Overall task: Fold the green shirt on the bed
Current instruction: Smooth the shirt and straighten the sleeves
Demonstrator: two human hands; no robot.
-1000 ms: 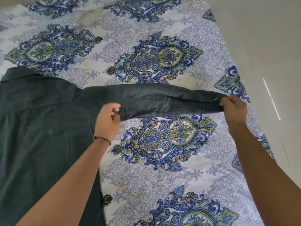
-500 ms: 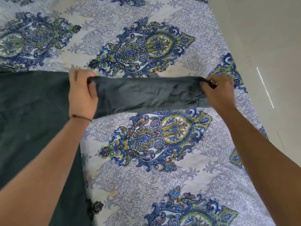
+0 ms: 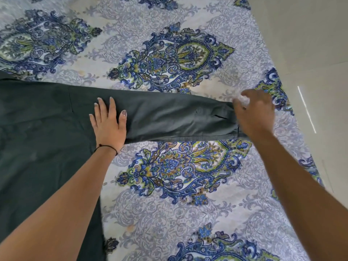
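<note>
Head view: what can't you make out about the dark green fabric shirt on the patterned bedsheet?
Dark green fabric shirt: body cut off by the left edge, head view.
Sleeve cuff: hidden under the right hand, head view.
Right hand's fingertips: motion-blurred, so grip unclear.

Sleeve [image 3: 169, 117] laid flat; left hand [image 3: 109, 125] now presses it.

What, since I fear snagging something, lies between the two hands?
Only the green shirt's sleeve, flat on the bedsheet, from left hand to right hand, per the head view.
</note>
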